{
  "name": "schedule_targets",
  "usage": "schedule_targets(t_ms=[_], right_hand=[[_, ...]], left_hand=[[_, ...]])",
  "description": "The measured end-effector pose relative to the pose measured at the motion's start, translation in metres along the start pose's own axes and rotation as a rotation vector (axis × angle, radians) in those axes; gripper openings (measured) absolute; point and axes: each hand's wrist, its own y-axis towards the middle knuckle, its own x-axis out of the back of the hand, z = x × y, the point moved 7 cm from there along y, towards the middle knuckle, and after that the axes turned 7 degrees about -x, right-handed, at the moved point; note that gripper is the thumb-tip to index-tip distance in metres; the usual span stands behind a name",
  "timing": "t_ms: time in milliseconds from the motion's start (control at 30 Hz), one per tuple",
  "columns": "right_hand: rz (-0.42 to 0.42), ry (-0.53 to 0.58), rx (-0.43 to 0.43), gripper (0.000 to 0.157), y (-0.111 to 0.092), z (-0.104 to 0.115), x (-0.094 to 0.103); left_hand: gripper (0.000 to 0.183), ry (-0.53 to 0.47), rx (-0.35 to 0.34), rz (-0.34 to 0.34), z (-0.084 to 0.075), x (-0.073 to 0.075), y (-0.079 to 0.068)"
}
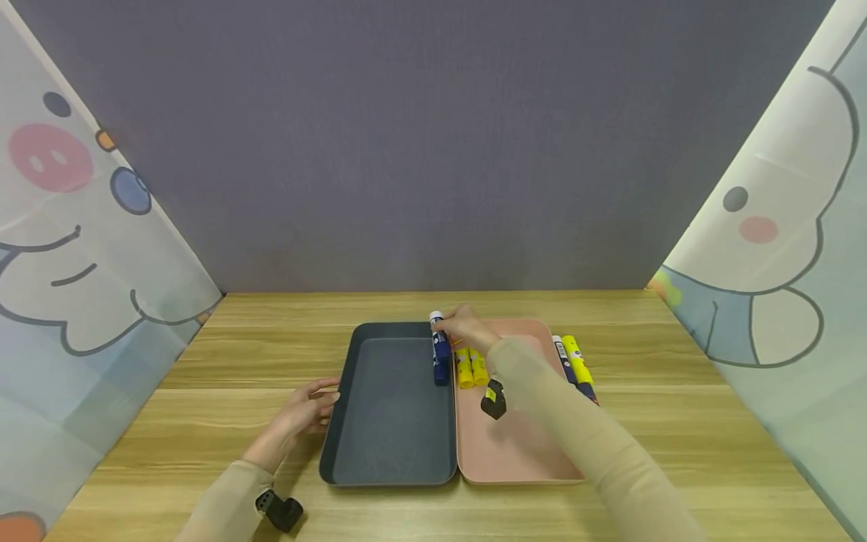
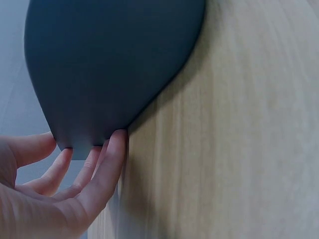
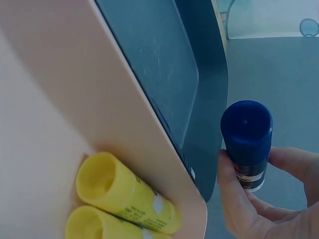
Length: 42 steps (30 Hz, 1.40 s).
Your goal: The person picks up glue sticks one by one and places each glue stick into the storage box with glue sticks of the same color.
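My right hand point(image 1: 467, 329) pinches a dark blue glue stick point(image 3: 246, 134) with a white end, between thumb and fingers. It is held above the right edge of the grey tray point(image 1: 393, 429). Below it, partly covered, a second blue glue stick point(image 1: 442, 373) lies along the tray's right side. Two yellow glue sticks point(image 3: 132, 196) lie side by side in the pink tray point(image 1: 508, 459), near my right wrist. At the grey tray's left side, my left hand point(image 1: 301, 412) touches the outer wall with extended fingertips point(image 2: 118, 137) and thumb.
The two trays stand side by side on a wooden table point(image 1: 237, 346). Right of the pink tray lie a yellow glue stick point(image 1: 577, 359) and a dark blue glue stick point(image 1: 564, 359), partly behind my sleeve. A grey panel point(image 1: 433, 150) rises behind the table, with printed cloths at both sides.
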Motion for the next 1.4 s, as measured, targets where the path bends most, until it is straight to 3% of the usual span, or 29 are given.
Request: schedule_targets(t_ms=[367, 533, 733, 833, 1167, 1400], right_hand=[[0.035, 0.016, 0.023, 0.032, -0.001, 0.002, -0.015], [0.017, 0.010, 0.015, 0.029, 0.002, 0.000, -0.018], [-0.006, 0.004, 0.013, 0.022, 0.006, -0.002, -0.022], [-0.021, -0.005, 0.016, 0.020, 0.008, -0.003, -0.024], [-0.072, -0.150, 0.033, 0.030, 0.013, -0.003, -0.031], [-0.092, -0.236, 0.041, 0.034, 0.012, -0.001, -0.037]], left_hand=[[0.056, 0.011, 0.001, -0.006, -0.001, -0.002, -0.002], [0.053, 0.001, 0.003, -0.037, 0.012, 0.004, 0.007], [0.052, 0.021, -0.032, 0.030, -0.005, -0.003, -0.002], [0.051, 0.037, -0.025, 0.029, -0.008, -0.004, -0.004], [0.044, 0.055, 0.000, -0.040, -0.006, -0.003, -0.004], [0.046, 0.048, -0.008, -0.026, -0.007, -0.004, -0.005]])
